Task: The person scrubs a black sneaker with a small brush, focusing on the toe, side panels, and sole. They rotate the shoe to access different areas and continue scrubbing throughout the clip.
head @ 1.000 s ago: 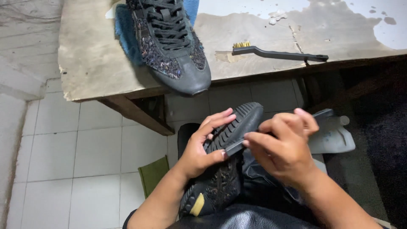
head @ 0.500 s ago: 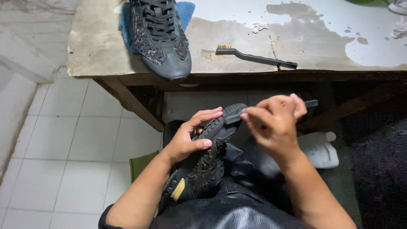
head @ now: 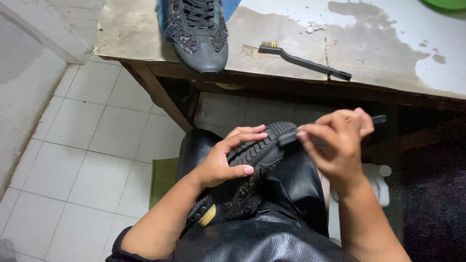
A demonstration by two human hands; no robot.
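Since half a sec ago both hands and the shoe (head: 247,170) sit a bit further right in view, w/ the right hand's brush head shifted from the sole's toe end to just past the toe tip. Shoe is a black sneaker, sole-up and tilted, toe pointing up-right, resting on a lap covered in black leather-like apron (head: 272,233); a yellow patch shows near its heel end. Left hand (head: 228,160) wraps the shoe's mid-to-front part, fingers spread over the ribbed sole, thumb pressed on the side – closed around the shoe. Right hand (head: 340,145) is right of the shoe's toe, fingers pinched narrow round a thin black brush (head: 291,138), head touching the toe edge, handle end sticking out past the hand. Right of the shoe, beyond the right hand, a whitish plastic jug (head: 381,184) sits low on the floor, partly hidden. Left of the shoe: a green cloth (head: 162,177) on white floor tiles (head: 97,160). Above the shoe, a worn, wet-stained table (head: 340,39) carries a second black sneaker (head: 199,29) on a blue towel (head: 162,19), toe over the edge, plus a long black brush w/ brass bristles (head: 303,60) to its right.
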